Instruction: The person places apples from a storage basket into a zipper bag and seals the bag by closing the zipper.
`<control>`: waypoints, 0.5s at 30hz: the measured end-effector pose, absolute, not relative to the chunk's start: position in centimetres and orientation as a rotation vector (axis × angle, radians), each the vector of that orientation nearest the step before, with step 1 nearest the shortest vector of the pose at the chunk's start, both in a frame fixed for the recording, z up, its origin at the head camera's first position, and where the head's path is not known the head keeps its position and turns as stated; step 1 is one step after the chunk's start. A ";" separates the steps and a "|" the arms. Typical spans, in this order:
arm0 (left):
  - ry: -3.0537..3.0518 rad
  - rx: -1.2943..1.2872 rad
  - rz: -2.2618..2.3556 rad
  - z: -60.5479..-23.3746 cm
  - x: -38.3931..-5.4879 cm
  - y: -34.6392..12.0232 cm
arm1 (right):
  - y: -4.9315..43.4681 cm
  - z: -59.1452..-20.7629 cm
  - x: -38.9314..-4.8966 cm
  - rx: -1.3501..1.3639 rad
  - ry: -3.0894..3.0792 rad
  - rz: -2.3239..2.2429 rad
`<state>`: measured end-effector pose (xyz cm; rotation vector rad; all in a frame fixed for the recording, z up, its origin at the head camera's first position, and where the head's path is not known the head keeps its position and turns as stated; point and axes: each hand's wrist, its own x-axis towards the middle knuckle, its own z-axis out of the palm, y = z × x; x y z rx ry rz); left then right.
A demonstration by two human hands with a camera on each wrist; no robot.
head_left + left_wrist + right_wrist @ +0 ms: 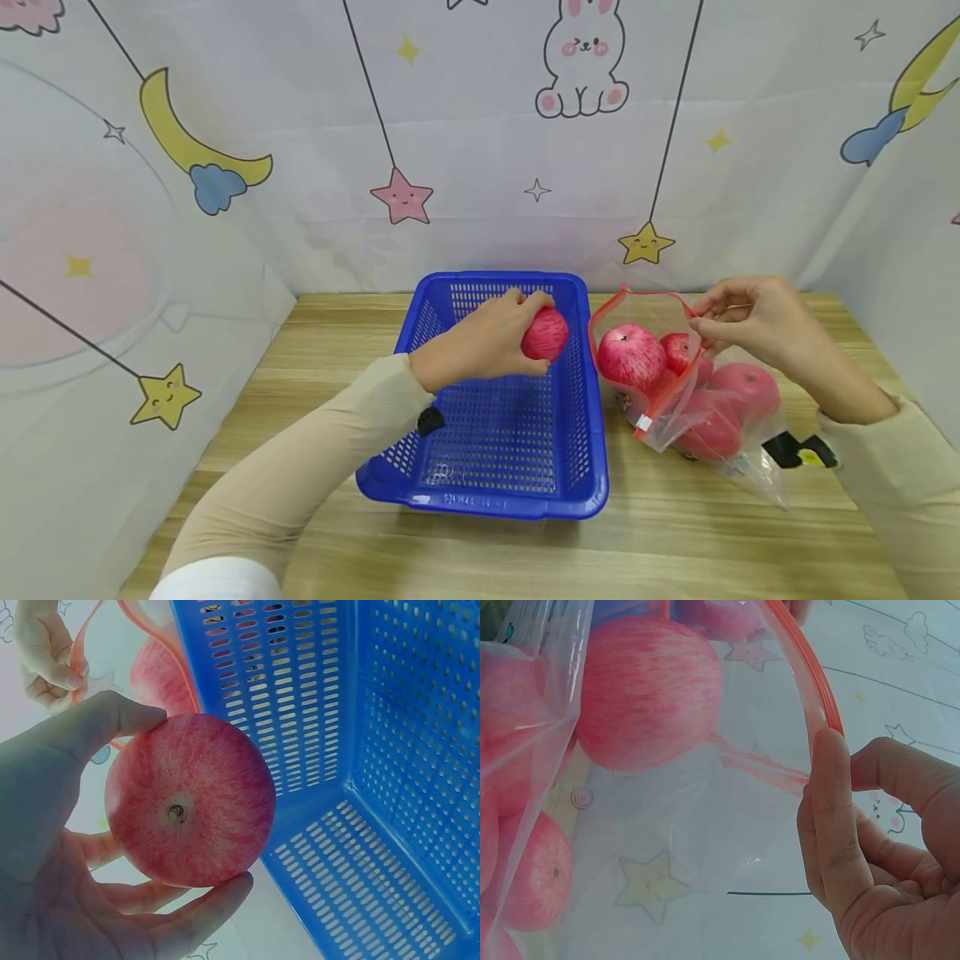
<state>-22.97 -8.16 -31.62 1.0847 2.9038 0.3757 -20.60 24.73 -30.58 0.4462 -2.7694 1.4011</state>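
Note:
My left hand (491,337) holds a red apple (545,336) over the right side of a blue plastic basket (592,467). In the left wrist view the thumb and fingers curl round the apple (191,802), its stem end facing the camera. My right hand (757,321) pinches the red-edged rim of a clear zip bag (663,425) between thumb and fingers, and the bag's mouth gapes toward the basket. Several red apples (632,357) fill the bag; in the right wrist view a large apple (651,691) lies near the mouth.
Basket and bag stand side by side on a wood-grain table (315,517). Behind them hangs a white cloth (480,125) printed with stars, moons and a rabbit. The bag's lower end (757,479) spreads toward the right front. Each wrist wears a small black device (430,421).

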 end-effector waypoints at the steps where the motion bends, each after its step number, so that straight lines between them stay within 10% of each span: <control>1: 2.905 1.090 0.372 -31.6 -23.0 -8.0 | 24.7 -30.6 -20.6 0.446 -2.771 1.399; 15: 2.922 1.185 0.357 -30.6 -22.8 -5.6 | 24.9 -30.4 -20.7 0.458 -2.761 1.412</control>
